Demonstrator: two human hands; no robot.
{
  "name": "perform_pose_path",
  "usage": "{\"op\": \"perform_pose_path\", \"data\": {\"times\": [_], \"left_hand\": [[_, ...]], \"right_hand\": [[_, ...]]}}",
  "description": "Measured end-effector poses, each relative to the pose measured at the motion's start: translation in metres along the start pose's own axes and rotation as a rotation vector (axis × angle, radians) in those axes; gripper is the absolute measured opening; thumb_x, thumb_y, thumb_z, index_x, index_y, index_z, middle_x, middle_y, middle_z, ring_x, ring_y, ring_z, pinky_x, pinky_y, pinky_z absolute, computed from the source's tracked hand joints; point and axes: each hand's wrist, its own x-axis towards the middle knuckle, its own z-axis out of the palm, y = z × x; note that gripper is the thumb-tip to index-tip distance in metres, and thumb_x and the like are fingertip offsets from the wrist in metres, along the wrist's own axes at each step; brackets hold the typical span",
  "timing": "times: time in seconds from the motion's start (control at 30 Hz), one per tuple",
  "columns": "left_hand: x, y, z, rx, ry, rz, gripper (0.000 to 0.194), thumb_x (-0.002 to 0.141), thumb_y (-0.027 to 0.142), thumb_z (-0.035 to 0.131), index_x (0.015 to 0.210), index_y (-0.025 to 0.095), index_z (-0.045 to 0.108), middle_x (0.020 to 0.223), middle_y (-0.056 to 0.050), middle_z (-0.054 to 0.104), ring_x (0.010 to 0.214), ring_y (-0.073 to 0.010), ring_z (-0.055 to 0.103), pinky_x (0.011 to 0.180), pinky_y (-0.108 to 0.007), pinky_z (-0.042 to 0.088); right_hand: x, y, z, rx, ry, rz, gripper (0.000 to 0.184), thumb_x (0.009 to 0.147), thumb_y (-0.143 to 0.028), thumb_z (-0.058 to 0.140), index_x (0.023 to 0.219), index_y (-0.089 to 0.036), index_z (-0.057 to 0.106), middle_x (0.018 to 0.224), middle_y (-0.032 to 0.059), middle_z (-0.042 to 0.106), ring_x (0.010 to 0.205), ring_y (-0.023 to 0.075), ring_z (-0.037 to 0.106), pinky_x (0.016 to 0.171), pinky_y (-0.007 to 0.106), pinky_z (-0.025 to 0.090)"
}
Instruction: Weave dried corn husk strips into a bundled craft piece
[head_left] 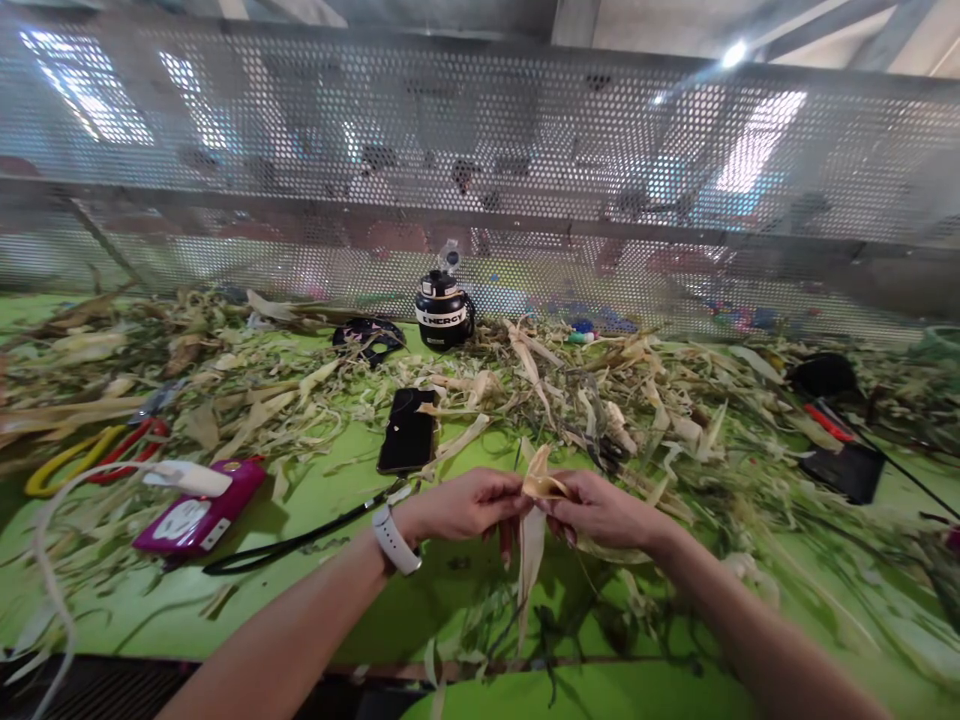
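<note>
My left hand [484, 503], with a white watch on its wrist, pinches a pale dried corn husk [532, 545] from the left. From the right, my right hand [592, 508] grips the same husk close to its folded, yellowish top. A long strip of the husk hangs down between the two hands. Both hands are just above the green table [322, 610]. Beyond them lies a dark phone [407, 432] with husk scraps on it. A black strap [300, 540] runs from near my left wrist toward the left.
Loose husks [247, 420] cover much of the table. At left are a magenta device [199, 515] with a white plug and cable, and red-and-yellow-handled tools [97, 455]. A black "ENERGY" bottle [442, 312] stands before a perforated metal screen [525, 150]. A black device [844, 465] lies right.
</note>
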Motion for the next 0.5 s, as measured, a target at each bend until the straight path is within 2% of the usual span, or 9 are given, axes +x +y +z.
{"op": "perform_pose_path", "data": {"times": [0.1,0.2,0.27,0.33,0.4,0.5], "left_hand": [[-0.002,0.005,0.0,-0.081,-0.048,-0.029,0.034,0.088,0.047,0.043,0.1,0.02,0.062,0.069,-0.002,0.063,0.05,-0.0111,0.056,0.049,-0.02,0.039],[-0.003,0.009,0.001,0.072,0.03,0.043,0.029,0.089,0.04,0.043,0.093,0.018,0.062,0.073,-0.003,0.064,0.06,-0.0126,0.058,0.056,-0.021,0.042],[-0.002,0.009,0.003,0.199,0.11,0.06,0.025,0.089,0.033,0.042,0.085,0.017,0.061,0.073,-0.003,0.064,0.063,-0.0126,0.059,0.059,-0.022,0.043],[-0.002,0.009,0.006,0.272,0.159,0.022,0.022,0.088,0.026,0.04,0.08,0.017,0.058,0.07,-0.002,0.063,0.06,-0.0123,0.059,0.057,-0.021,0.043],[-0.002,0.009,0.01,0.336,0.198,-0.022,0.019,0.085,0.02,0.04,0.076,0.017,0.056,0.067,-0.002,0.063,0.059,-0.0127,0.06,0.056,-0.022,0.043],[0.0,0.011,0.018,0.53,0.269,-0.06,0.017,0.083,0.019,0.041,0.074,0.018,0.056,0.069,-0.004,0.064,0.063,-0.0147,0.06,0.059,-0.024,0.042]], "right_hand": [[-0.001,0.003,-0.001,0.085,-0.036,-0.032,0.023,0.086,-0.038,0.05,0.085,-0.016,0.051,0.069,-0.0029,0.05,0.057,0.0087,0.049,0.056,0.021,0.042],[0.0,0.003,0.0,0.076,-0.013,-0.047,0.016,0.086,-0.032,0.048,0.086,-0.016,0.051,0.07,-0.0031,0.048,0.057,0.0089,0.048,0.056,0.021,0.042],[0.0,0.001,0.002,-0.051,0.069,-0.032,0.008,0.082,-0.022,0.047,0.083,-0.016,0.052,0.066,-0.004,0.046,0.055,0.0083,0.044,0.054,0.02,0.037],[0.002,-0.001,0.006,-0.238,0.175,-0.034,0.004,0.076,-0.016,0.047,0.073,-0.016,0.05,0.062,-0.0044,0.044,0.054,0.0079,0.04,0.053,0.02,0.032],[0.004,-0.002,0.011,-0.403,0.269,-0.059,0.006,0.071,-0.013,0.048,0.065,-0.016,0.047,0.06,-0.0039,0.043,0.054,0.0081,0.038,0.053,0.021,0.029],[0.008,0.0,0.02,-0.528,0.359,-0.043,0.004,0.067,-0.014,0.049,0.065,-0.017,0.049,0.059,-0.0027,0.046,0.054,0.0093,0.04,0.053,0.022,0.027]]}}
